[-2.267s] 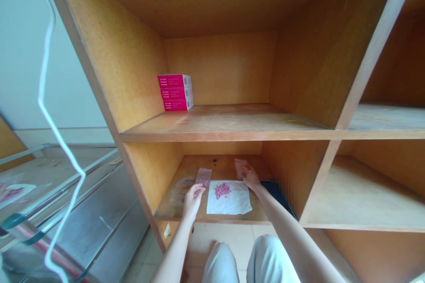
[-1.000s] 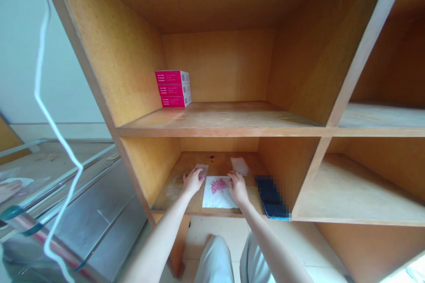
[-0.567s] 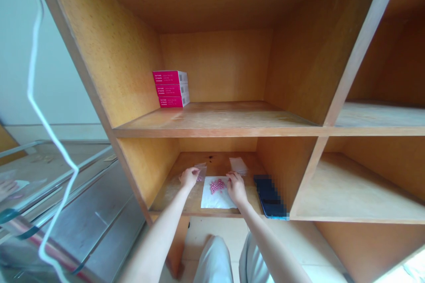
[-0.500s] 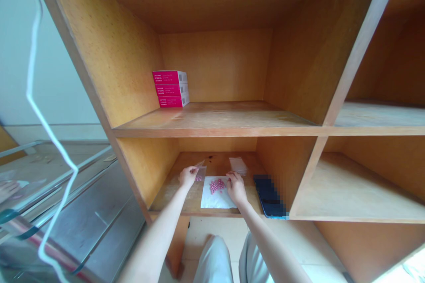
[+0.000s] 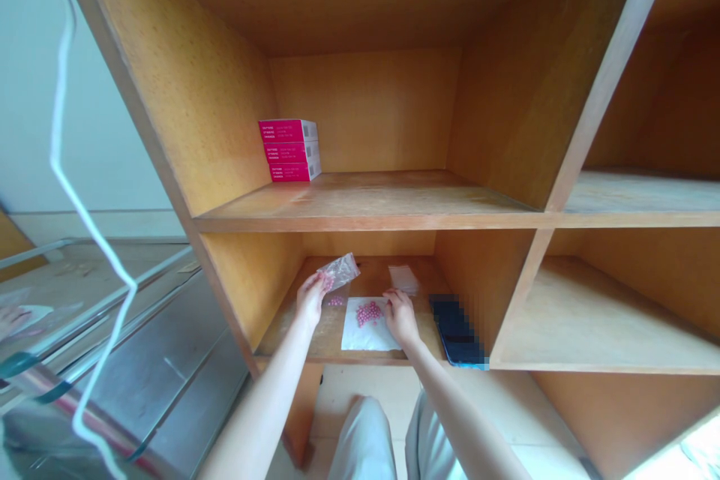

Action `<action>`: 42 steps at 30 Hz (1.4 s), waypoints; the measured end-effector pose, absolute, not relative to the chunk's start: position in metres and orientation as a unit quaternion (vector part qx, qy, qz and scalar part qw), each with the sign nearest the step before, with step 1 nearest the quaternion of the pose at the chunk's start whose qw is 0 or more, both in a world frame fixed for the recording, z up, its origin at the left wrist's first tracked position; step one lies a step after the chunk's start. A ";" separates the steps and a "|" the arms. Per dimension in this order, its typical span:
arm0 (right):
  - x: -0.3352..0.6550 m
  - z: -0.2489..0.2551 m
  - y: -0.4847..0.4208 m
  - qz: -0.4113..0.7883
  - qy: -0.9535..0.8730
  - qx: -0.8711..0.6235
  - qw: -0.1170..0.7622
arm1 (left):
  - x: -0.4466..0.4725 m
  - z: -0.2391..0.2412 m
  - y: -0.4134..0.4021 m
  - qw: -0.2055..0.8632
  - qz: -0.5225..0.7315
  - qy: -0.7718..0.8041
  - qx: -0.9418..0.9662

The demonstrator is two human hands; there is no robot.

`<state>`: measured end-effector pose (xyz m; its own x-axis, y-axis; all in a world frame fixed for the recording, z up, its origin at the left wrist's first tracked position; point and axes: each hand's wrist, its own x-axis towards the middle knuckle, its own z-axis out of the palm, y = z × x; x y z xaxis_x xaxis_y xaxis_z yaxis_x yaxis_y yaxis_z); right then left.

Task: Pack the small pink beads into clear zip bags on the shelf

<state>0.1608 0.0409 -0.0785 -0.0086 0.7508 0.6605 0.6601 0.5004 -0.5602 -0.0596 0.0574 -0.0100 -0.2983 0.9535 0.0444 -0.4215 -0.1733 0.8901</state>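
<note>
My left hand is closed on a clear plastic bag, lifted and tilted above the lower shelf; pink bits show near my fingers. Below it lies another clear bag with several small pink pellets. A loose pile of round pink pellets rests on a white sheet in the middle of the shelf. My right hand stays over the sheet's right edge, fingers bent and pressed together. What its fingertips hold, if anything, is too small to make out.
Behind my right hand lies a stack of clear bags. A dark phone-like slab sits by the right wall. Pink boxes are stacked on the shelf above. A white cable hangs at the left.
My left hand has lifted a clear bag and moved slightly left, the bag now pointing up and to the right. My right hand has hardly moved.
</note>
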 end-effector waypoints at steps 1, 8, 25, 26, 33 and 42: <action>0.161 -0.078 0.041 0.047 -0.710 -0.496 0.498 | -0.058 -0.009 0.054 0.511 0.694 0.404 0.308; 0.159 -0.069 0.036 0.073 -0.700 -0.466 0.536 | -0.045 -0.014 0.030 0.567 0.659 0.401 0.289; 0.135 -0.012 0.025 0.443 -0.606 -0.387 0.535 | -0.034 -0.021 0.006 0.585 0.637 0.426 0.266; 0.134 -0.012 0.025 0.446 -0.603 -0.388 0.535 | -0.034 -0.021 0.006 0.573 0.644 0.427 0.273; 0.124 -0.009 0.018 0.480 -0.577 -0.391 0.532 | -0.030 -0.015 -0.003 0.452 0.608 0.485 0.437; 0.120 0.001 0.012 0.540 -0.593 -0.356 0.479 | -0.026 -0.010 -0.003 0.334 0.554 0.513 0.564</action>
<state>0.1195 0.0118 0.0011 -0.2868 0.9400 0.1848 -0.0950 0.1641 -0.9819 -0.0264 -0.0026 -0.0098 -0.1412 0.9489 0.2823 0.2089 -0.2501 0.9454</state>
